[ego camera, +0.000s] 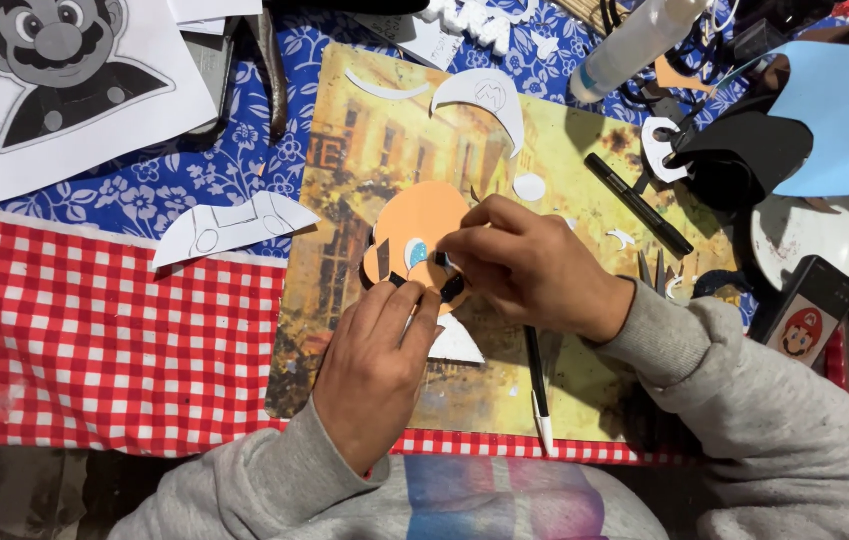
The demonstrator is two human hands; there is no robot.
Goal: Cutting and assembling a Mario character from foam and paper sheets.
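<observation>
An orange paper face cut-out point(422, 225) with a blue-and-white eye and black pieces lies on a yellowish picture board point(364, 150). My left hand point(376, 365) presses down on the cut-out's lower edge with its fingertips. My right hand point(534, 265) pinches a small dark piece at the cut-out's right side, next to the eye. A black pen point(538, 385) lies under my right wrist, tip toward me.
A black marker point(637, 203), white paper shapes point(484, 95) point(232, 226), a printed cartoon-character sheet point(54, 70), a glue bottle point(634, 45), blue and black paper point(824, 110), pliers point(269, 70) and a phone point(806, 310) lie on the red-checked and blue floral cloths.
</observation>
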